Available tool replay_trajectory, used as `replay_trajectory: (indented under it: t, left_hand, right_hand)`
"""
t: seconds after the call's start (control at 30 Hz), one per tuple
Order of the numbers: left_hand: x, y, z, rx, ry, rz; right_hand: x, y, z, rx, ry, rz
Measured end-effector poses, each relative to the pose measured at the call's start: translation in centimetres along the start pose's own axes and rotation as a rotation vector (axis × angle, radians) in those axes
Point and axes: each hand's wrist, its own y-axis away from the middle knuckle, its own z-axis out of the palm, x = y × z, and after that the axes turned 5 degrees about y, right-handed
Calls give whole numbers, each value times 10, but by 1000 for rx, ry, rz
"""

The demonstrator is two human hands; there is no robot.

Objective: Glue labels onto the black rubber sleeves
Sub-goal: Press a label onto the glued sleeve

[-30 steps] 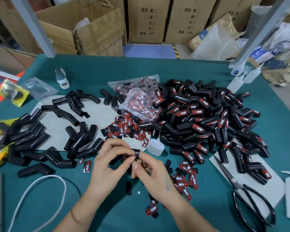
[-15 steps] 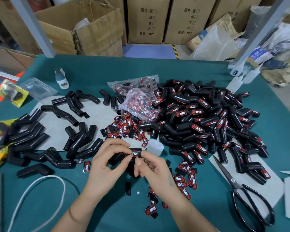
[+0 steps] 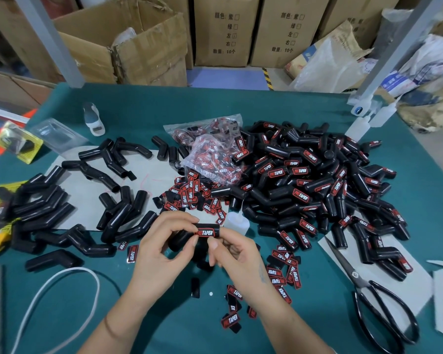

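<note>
Head view: left hand (image 3: 161, 254) gripped a bent black rubber sleeve (image 3: 183, 238) over the near middle of the green surface (image 3: 279, 106), steadying it while right hand (image 3: 234, 254) fingertips pinched its red-and-black label (image 3: 205, 232), likely seating it. Labelled pile (image 3: 317, 187) right, bare sleeves (image 3: 49, 208) left, probably sorted.

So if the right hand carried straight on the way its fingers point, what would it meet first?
Likely the small white glue bottle just beyond the held sleeve, then the labelled pile; the right hand's depth is unclear.
</note>
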Motion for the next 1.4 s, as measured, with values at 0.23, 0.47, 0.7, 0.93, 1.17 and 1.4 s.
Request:
replay_trajectory:
  t: [0.23,0.47,0.7,0.93,1.17,1.4]
  left_hand:
    - [0,2,1,13,-5,6]
    - [0,8,8,29,100,-35]
    - [6,10,13,37,-7,-4]
    - [5,12,16,43,-52,19]
    - [7,11,15,54,-40,23]
    - [7,10,14,54,-22,27]
  right_hand:
    - [-4,0,1,4,-3,11]
    - [-9,1,1,28,-39,35]
    - [-9,2,5,43,-136,76]
    - [-6,2,9,78,-185,81]
    - [-4,1,8,85,-152,94]
    - [-3,1,8,97,-125,82]
